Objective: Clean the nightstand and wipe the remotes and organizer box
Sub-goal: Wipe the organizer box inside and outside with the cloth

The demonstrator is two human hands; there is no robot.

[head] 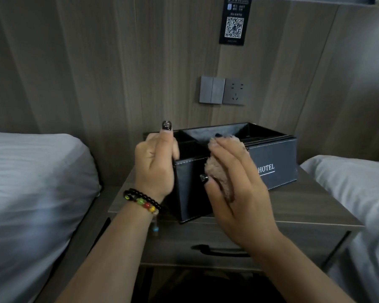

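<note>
Organizer box [271, 162], black with "HOTEL" lettering, at frame centre on the nightstand [304, 206], a grey wood-grain desk with one drawer. Left hand [153, 165] at the box's left end, fingers curled round the wall, thumb raised. Right hand [234, 184] flat against the front face, fingers nearly straight, pressing a tan fluffy cloth [219, 178] to it. Judged best: keep the left grip firm so the box stays put, sweep the cloth along the whole front, then the rim and compartments. No remotes visible. White bedding at lower left and right edges; wood-panelled wall behind, switch and socket plate [222, 90] at upper centre, QR placard [234, 20] at top.
</note>
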